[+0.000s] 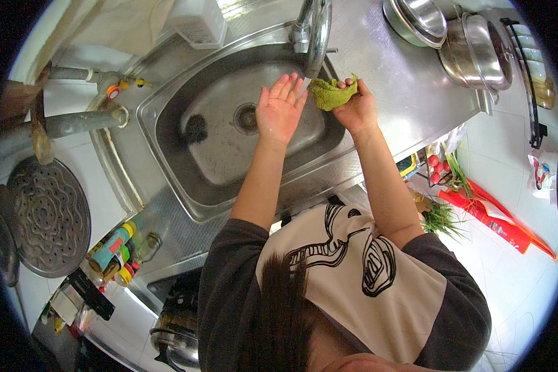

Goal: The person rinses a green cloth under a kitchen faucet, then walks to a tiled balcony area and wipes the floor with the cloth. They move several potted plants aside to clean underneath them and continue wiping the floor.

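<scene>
My left hand point(280, 111) hangs palm up over a stainless steel sink point(218, 153), its fingers slightly apart and nothing in it. A crumpled yellow-green cloth point(328, 94) is gripped in my right hand point(359, 109), above the sink's right rim. Just beyond both hands the chrome faucet point(320, 42) curves down. No water stream can be made out beneath its spout. Inside the basin I see the round drain point(247, 118) and a dark patch point(195, 129) left of it.
Metal bowls point(416, 23) and a lidded steel pot point(474, 51) stand on the steel counter point(376, 51) at right. A white container point(197, 23) is behind the sink. Bottles point(114, 253) cluster at left, below a perforated steamer plate point(49, 216). Radishes point(435, 169) and greens sit low at right.
</scene>
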Motion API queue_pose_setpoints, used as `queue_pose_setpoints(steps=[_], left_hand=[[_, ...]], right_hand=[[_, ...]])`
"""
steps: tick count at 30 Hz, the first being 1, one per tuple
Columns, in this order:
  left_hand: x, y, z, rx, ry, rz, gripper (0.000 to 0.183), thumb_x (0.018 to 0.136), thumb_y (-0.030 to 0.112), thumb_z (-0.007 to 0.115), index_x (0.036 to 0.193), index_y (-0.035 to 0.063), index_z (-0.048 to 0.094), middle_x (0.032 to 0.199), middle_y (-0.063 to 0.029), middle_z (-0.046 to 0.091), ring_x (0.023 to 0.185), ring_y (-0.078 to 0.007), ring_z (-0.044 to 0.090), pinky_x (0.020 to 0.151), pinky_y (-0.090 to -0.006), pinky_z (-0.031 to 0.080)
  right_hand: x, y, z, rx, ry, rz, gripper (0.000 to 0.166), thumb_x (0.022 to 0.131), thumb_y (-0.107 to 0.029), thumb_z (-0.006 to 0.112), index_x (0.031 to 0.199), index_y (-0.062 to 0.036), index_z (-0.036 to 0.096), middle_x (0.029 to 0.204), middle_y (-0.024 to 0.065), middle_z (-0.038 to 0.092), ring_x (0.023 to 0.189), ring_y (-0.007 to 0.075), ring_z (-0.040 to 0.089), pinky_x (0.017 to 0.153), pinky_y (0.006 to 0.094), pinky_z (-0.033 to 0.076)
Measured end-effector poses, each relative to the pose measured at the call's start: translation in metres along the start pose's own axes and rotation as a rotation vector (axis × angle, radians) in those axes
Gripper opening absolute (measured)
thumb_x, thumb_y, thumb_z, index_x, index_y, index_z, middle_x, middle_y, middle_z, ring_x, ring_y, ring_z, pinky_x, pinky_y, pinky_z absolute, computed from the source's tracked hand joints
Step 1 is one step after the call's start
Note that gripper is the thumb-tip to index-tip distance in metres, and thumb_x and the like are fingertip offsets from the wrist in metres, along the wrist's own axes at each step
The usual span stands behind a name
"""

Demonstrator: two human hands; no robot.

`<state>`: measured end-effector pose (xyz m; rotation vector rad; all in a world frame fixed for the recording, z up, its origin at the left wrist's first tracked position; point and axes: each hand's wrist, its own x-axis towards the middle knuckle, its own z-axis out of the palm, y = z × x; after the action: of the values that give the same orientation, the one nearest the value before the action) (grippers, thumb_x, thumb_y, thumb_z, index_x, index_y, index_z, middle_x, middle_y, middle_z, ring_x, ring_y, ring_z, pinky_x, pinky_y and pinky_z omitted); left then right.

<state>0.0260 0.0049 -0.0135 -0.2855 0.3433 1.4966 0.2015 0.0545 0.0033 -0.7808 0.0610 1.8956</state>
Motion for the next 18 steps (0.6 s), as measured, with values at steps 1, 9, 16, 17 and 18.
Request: queue_pose_setpoints(steps=[1,9,16,17,18], left_hand=[[0.001,0.0,-0.002,-0.021,-0.038,-0.02,0.047,0.098,0.039,0.035,0.114,0.0011,0.058,0.122,-0.0134,0.058,0.121,-0.0295,0.048,0.11,-0.0455,0.029],[0.02,0.009,-0.027,-0.074,-0.369,-0.241,0.036,0.096,0.034,0.048,0.105,0.0019,0.061,0.105,-0.0108,0.063,0.102,-0.0256,0.054,0.097,-0.0408,0.039],[-0.003,-0.002,0.013,0.627,0.169,-0.169,0.031,0.096,0.031,0.052,0.115,0.0061,0.054,0.109,-0.0095,0.06,0.102,-0.023,0.056,0.094,-0.0414,0.043],[-0.007,-0.003,0.017,0.638,0.132,-0.216,0.031,0.096,0.03,0.052,0.116,0.0067,0.054,0.112,-0.0096,0.06,0.104,-0.0233,0.056,0.094,-0.0428,0.043],[-0.01,-0.002,0.018,0.65,0.1,-0.259,0.031,0.096,0.03,0.052,0.117,0.0072,0.053,0.114,-0.0097,0.059,0.106,-0.0236,0.056,0.094,-0.0441,0.044]], right_hand=[[-0.001,-0.001,0.002,0.018,-0.005,-0.001,0.04,0.102,-0.037,0.027,0.083,-0.0087,0.048,0.079,0.0086,0.054,0.083,0.0247,0.051,0.093,0.0409,0.04],[-0.009,-0.003,0.009,0.048,-0.097,0.047,0.039,0.1,-0.039,0.031,0.083,-0.0092,0.049,0.081,0.008,0.056,0.088,0.0267,0.052,0.095,0.0461,0.038],[-0.014,0.004,0.01,0.061,-0.31,0.089,0.033,0.097,-0.037,0.04,0.09,-0.0079,0.054,0.09,0.0089,0.061,0.096,0.0267,0.055,0.093,0.0398,0.041],[-0.013,0.007,0.011,0.038,-0.288,0.087,0.033,0.097,-0.037,0.041,0.091,-0.0074,0.055,0.092,0.0095,0.062,0.096,0.0269,0.055,0.093,0.0396,0.041],[-0.014,0.013,0.015,0.017,-0.267,0.09,0.033,0.096,-0.037,0.042,0.093,-0.007,0.055,0.094,0.01,0.063,0.097,0.0271,0.056,0.092,0.0395,0.041]])
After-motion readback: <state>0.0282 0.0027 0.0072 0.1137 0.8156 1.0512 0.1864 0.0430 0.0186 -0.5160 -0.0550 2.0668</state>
